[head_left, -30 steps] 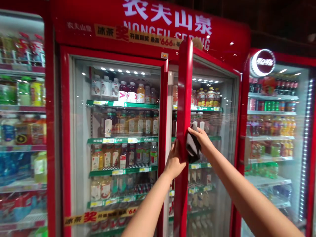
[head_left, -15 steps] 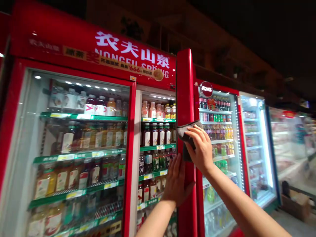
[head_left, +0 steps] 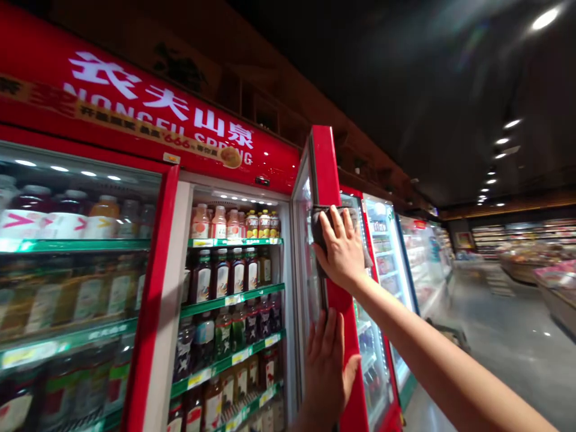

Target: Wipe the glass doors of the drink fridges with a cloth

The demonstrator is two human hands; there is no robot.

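My right hand (head_left: 342, 251) presses a dark grey cloth (head_left: 318, 233) onto the red frame of a swung-out fridge door (head_left: 326, 165), its fingers lying over the cloth. Part of the cloth wraps past the door's edge on both sides of the hand. Lower down, my left hand (head_left: 326, 363) rests with outstretched fingers and the thumb apart against the same door, holding nothing. Behind the door stands the red drinks fridge (head_left: 279, 159), with rows of bottles (head_left: 220, 273) on its shelves.
At the left, a second fridge door (head_left: 153, 288) is closed over more bottles. Further lit coolers (head_left: 380, 240) line the right side beyond the open door. A grey shop floor (head_left: 490, 318) runs back towards display stands (head_left: 522, 258).
The view has turned right, and the door now shows its glass side. My right hand has flattened over the cloth on the frame. My left hand stays on the door below.
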